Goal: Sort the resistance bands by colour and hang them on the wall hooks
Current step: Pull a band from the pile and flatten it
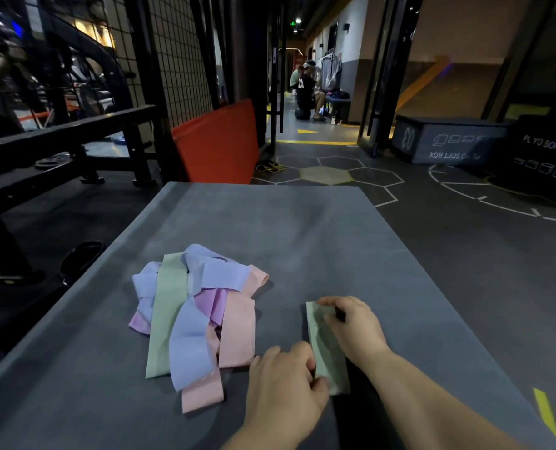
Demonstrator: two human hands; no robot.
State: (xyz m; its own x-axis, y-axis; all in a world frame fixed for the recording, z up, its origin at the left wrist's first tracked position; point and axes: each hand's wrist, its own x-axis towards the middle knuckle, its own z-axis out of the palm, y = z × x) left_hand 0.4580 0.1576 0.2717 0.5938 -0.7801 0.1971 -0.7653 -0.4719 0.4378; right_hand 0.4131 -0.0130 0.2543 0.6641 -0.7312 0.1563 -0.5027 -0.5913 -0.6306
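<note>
- Head view: a single green band (327,349) is lying flat on the grey desk (302,228), its long axis running away from the person and leaning slightly left at the far end.
- The left hand (286,388) is pinching the band's near end; the right hand (354,326) is pressing and gripping its far end.
- Left of that band, well apart, a pile of bands (195,313) in green, blue, purple and pink is resting, mostly lying lengthwise too.
</note>
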